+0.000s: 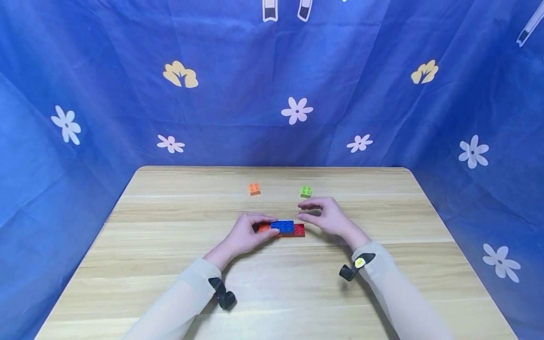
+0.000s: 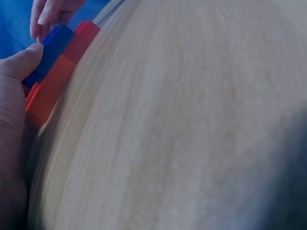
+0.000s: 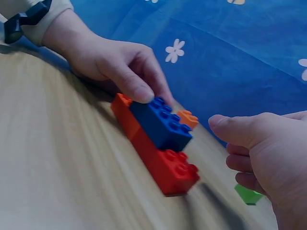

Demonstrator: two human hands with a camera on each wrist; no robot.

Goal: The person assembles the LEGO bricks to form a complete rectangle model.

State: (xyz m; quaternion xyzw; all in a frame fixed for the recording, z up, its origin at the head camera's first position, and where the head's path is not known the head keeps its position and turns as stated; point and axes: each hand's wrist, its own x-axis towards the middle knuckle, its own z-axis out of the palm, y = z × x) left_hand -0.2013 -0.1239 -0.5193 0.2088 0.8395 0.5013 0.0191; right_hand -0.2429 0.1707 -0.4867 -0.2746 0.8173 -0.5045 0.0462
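A blue toy building brick (image 1: 282,226) sits across the tops of an orange brick (image 3: 123,119) and a red brick (image 3: 175,175) that lie end to end on the table. With thumb and fingers, my left hand (image 1: 248,233) pinches the blue brick near its left end. The thumb is on the near side; the fingertips are partly hidden behind it. To the right of the bricks, my right hand (image 1: 329,218) hovers with thumb and fingers apart and holds nothing. In the left wrist view the blue brick (image 2: 53,50) also shows above the other two.
Farther back on the wooden table (image 1: 170,208) lie a small orange brick (image 1: 254,189) and a small green brick (image 1: 306,191), the green one just beyond my right hand. A blue patterned cloth (image 1: 238,94) hangs behind the table and along its sides.
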